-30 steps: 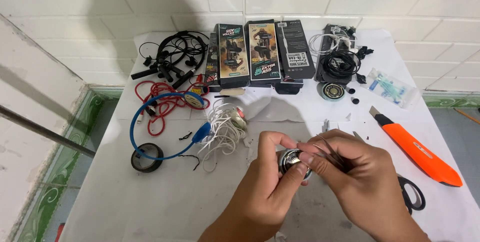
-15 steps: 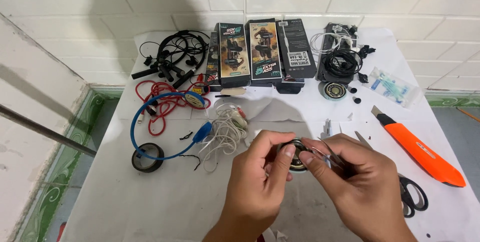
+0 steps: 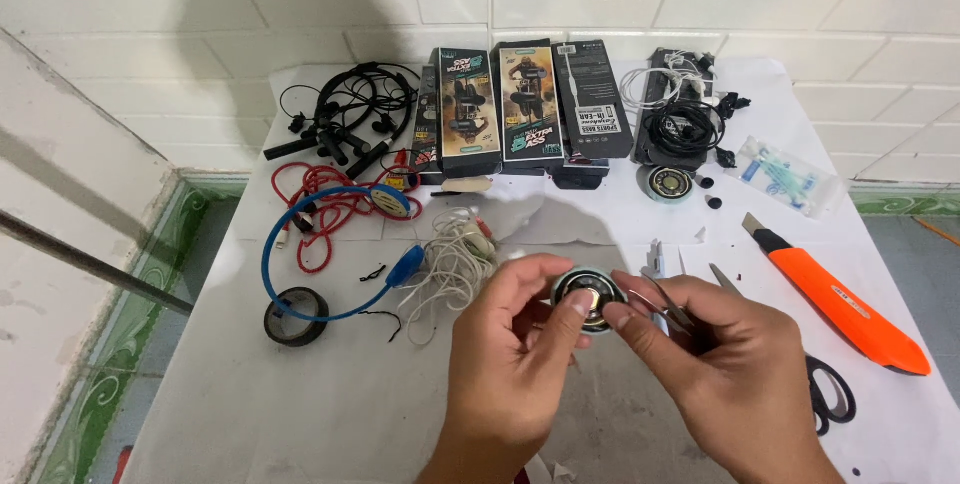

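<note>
A small round speaker driver (image 3: 588, 296), black with a metallic centre, is pinched between both of my hands above the white table (image 3: 300, 414). My left hand (image 3: 510, 354) grips its left rim with thumb and fingers. My right hand (image 3: 725, 369) grips its right side, with a thin metal tool, apparently tweezers (image 3: 668, 306), tucked in the same hand. Just left of my hands lies a tangle of white earphone cable (image 3: 455, 264).
A blue headband headphone (image 3: 300, 274), red cable (image 3: 325, 209) and black earphones (image 3: 345, 119) lie at the left. Three boxes (image 3: 525, 104) stand at the back by another black cable bundle (image 3: 685, 124). An orange utility knife (image 3: 835, 294) and scissors (image 3: 830, 389) lie right.
Both hands have lifted the round driver slightly and turned it, so its flat face now shows more to the camera. Nothing else on the table has moved.
</note>
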